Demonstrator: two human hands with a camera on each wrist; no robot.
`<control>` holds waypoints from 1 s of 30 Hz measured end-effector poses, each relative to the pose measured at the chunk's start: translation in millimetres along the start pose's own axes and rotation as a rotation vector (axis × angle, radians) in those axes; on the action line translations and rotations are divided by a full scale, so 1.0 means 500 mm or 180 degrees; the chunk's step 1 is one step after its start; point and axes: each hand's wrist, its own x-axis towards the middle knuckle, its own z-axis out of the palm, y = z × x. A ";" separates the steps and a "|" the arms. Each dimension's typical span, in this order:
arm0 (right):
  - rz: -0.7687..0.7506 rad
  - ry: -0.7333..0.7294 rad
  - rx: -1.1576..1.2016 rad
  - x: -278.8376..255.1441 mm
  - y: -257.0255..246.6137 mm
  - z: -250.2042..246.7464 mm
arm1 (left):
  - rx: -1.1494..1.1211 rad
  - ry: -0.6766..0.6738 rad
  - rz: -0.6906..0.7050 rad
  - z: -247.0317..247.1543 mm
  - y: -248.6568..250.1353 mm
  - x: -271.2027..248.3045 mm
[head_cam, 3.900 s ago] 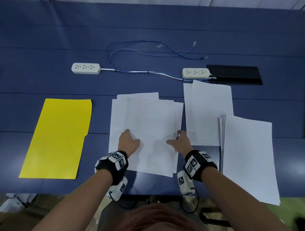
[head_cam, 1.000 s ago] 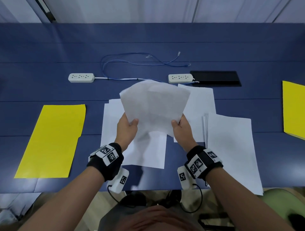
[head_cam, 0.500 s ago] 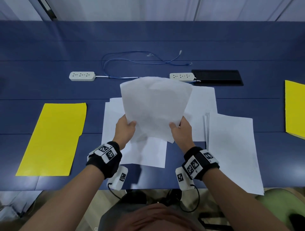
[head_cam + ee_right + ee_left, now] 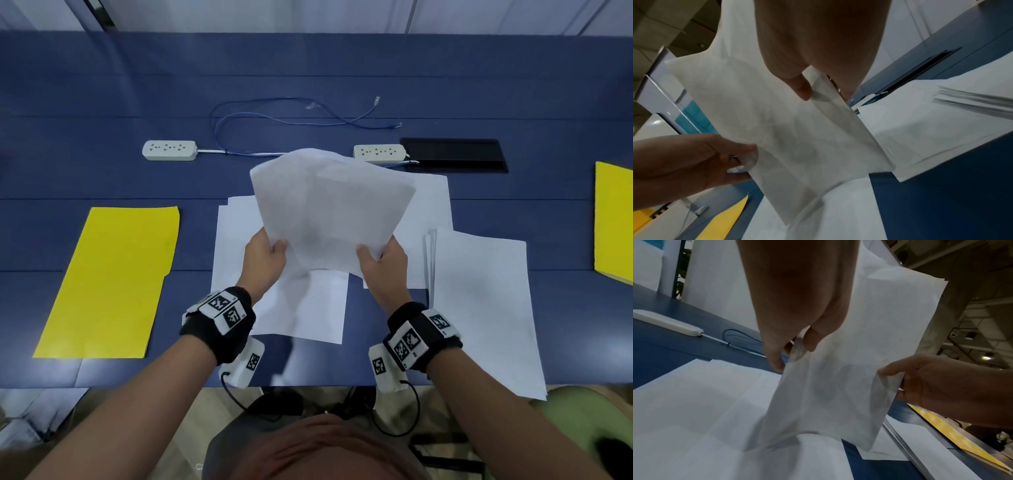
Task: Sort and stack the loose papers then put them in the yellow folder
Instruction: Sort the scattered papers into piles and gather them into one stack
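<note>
Both hands hold a small sheaf of white papers upright above the table, its lower edge near the sheets below. My left hand pinches its left side, thumb in front. My right hand pinches the right side. More white sheets lie flat under the hands. Another loose pile lies behind to the right, and a thicker stack sits at the right, reaching the front edge. A shut yellow folder lies flat at the left.
A second yellow folder lies at the far right edge. Two white power strips, a looped blue cable and a black flat panel lie at the back of the blue table.
Since 3.9 s ago the hands have picked some middle sheets up off the table. Over the last second the held sheaf has stayed upright, shifting slightly.
</note>
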 end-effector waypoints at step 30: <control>0.0191 0.0397 -0.0408 0.055 -0.021 -0.210 | 0.0356 -0.0556 0.0452 0.164 0.160 -0.001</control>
